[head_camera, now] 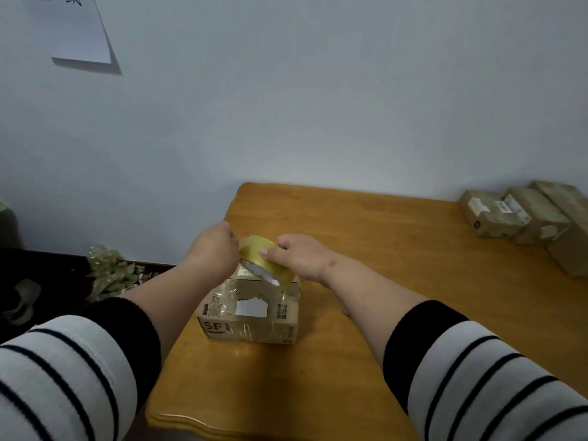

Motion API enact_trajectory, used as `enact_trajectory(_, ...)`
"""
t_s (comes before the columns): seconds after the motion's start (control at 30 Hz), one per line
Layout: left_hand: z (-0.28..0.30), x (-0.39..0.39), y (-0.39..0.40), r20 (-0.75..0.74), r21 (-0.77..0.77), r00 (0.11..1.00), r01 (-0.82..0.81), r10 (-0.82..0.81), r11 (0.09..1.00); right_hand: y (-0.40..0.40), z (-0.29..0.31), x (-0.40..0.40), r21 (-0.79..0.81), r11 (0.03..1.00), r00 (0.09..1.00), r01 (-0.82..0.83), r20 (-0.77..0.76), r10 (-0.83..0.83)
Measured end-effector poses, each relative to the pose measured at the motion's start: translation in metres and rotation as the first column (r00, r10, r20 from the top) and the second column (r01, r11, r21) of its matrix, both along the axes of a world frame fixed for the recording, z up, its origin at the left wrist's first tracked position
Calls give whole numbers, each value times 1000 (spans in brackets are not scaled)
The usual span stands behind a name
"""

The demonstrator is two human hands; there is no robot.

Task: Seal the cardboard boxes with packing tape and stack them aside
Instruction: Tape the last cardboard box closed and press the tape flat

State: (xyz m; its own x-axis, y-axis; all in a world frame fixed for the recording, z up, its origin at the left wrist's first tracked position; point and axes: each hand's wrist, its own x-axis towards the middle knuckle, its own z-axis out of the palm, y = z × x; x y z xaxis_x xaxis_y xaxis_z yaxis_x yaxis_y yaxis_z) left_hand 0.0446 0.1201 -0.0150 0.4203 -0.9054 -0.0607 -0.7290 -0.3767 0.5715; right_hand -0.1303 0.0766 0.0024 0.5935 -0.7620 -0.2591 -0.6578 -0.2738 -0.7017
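A small brown cardboard box (251,316) with a torn white label sits on the wooden table (366,249), near its left edge. Just above the far part of the box's top, my right hand (299,256) grips a yellowish roll of packing tape (269,265), tilted. My left hand (213,246) is at the roll's left side, its fingertips pinching at the tape's edge. Whether a strip is pulled free I cannot tell.
Three cardboard boxes (528,218) lie side by side at the table's far right, against the wall. A heap of crumpled clear tape or plastic (111,272) lies on the dark floor left of the table. A white paper (76,30) hangs on the wall.
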Motion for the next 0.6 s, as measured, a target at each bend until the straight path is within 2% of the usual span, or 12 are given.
enact_trajectory(0.1,4,0,2,-50,-13,999,-10,9,1000,-5,-8,2,-174,984,979,-35,-204,-1)
enact_trajectory(0.17,6,2,2,-134,-16,990,-47,45,999,-8,-10,2,-200,980,980,18,-191,-57)
enact_trajectory(0.23,6,9,2,-329,1,935,-137,130,991,-11,-4,4,-56,996,994,77,-80,-81)
enact_trajectory(0.3,7,21,5,-549,64,803,-234,230,970,-10,3,6,174,977,986,126,89,-143)
enact_trajectory(0.37,9,38,8,-690,127,661,-287,293,949,-8,6,8,406,897,919,176,259,-297)
enact_trajectory(0.4,10,46,11,-727,151,617,-283,301,947,-9,4,9,487,858,879,165,323,-352)
enact_trajectory(0.47,14,60,15,-762,173,579,-249,290,953,-9,0,12,566,817,851,116,368,-375)
enact_trajectory(0.5,15,64,16,-763,176,580,-238,285,955,-9,-3,15,560,823,865,94,364,-346)
enact_trajectory(0.6,13,71,20,-741,169,610,-235,280,957,-6,-3,28,452,890,934,67,286,-216)
